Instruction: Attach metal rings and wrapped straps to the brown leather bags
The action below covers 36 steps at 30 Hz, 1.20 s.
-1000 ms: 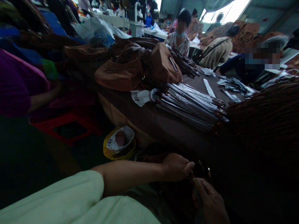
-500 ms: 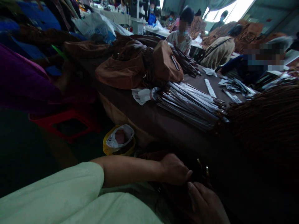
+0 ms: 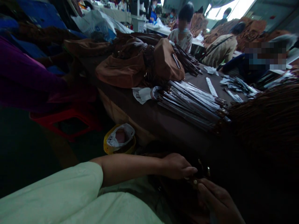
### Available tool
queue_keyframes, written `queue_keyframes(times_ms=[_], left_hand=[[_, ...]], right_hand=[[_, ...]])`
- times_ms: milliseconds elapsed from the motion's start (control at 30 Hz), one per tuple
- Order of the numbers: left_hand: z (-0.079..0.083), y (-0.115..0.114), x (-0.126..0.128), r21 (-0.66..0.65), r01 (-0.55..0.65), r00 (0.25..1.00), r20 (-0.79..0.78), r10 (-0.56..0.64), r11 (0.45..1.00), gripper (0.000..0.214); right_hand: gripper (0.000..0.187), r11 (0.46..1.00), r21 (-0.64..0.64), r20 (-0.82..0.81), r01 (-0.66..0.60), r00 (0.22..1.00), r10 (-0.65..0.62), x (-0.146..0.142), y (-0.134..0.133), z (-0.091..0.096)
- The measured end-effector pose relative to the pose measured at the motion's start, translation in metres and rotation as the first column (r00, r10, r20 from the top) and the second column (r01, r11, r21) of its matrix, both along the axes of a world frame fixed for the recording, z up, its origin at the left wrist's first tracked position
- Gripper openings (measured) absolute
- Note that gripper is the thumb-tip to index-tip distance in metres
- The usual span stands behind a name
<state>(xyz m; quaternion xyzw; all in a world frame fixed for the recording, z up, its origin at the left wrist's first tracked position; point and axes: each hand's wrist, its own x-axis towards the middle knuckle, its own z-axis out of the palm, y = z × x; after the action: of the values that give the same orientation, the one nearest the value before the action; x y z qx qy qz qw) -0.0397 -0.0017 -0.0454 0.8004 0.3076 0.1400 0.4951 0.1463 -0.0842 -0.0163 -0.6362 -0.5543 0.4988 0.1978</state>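
Left hand (image 3: pixel 177 166) low in the frame, reaching in from a pale green sleeve (image 3: pixel 53 189), fingers curled together, tips just beside a small metal stud (image 3: pixel 195 182). Stud set on a dark brown bag (image 3: pixel 177 199), lying below the table edge and mostly lost in shadow. Right hand (image 3: pixel 218 200) close by at the bottom edge, fingers bent over the same dark material, near the stud. A second metal fitting (image 3: pixel 207 171) just above, past the left fingertips. Hold on the bag impossible to tell for either hand: too dark around the fingers, no clear pinch or open palm.

Beyond the hands, a brown-covered table (image 3: pixel 149 123) with a bundle of long straps (image 3: pixel 191 105) in white wrapping, heaped brown bags (image 3: pixel 122 71) behind it, and a white strip (image 3: pixel 211 86) and paper tags (image 3: pixel 235 85) off to the right. Dark fringe-like heap (image 3: pixel 263 121) at the right side. Yellow tub (image 3: pixel 119 140) lined with a white plastic bag on the floor by the table, red stool (image 3: pixel 67 119) to its left. Purple sleeve (image 3: pixel 30 81) of another person at the left; more masked co-workers (image 3: pixel 181 39) seated across the table.
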Motion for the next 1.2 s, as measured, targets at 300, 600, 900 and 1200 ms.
queue_keyframes(times_ms=[300, 600, 900, 1200], left_hand=[[-0.014, 0.002, -0.015, -0.252, 0.084, 0.949, 0.315, -0.001, 0.964, 0.054], [-0.014, 0.0, -0.011, 0.42, 0.157, 0.974, -0.215, -0.07, 0.894, 0.046], [-0.011, 0.009, -0.018, 0.133, 0.068, 0.997, 0.03, -0.073, 0.989, 0.051], [-0.027, -0.003, -0.017, 0.185, -0.024, 0.957, 0.289, -0.031, 0.982, 0.055]], right_hand=[[0.04, 0.92, -0.219, -0.418, 0.325, 0.821, -0.389, -0.018, -0.003, -0.042], [0.048, 0.998, -0.055, 0.126, -0.016, 0.992, 0.023, -0.021, 0.005, -0.006], [0.047, 0.994, -0.061, 0.0, -0.088, 0.996, 0.089, -0.013, 0.012, -0.004], [0.05, 0.988, -0.118, -0.18, -0.096, 0.981, 0.074, -0.023, 0.007, -0.002]])
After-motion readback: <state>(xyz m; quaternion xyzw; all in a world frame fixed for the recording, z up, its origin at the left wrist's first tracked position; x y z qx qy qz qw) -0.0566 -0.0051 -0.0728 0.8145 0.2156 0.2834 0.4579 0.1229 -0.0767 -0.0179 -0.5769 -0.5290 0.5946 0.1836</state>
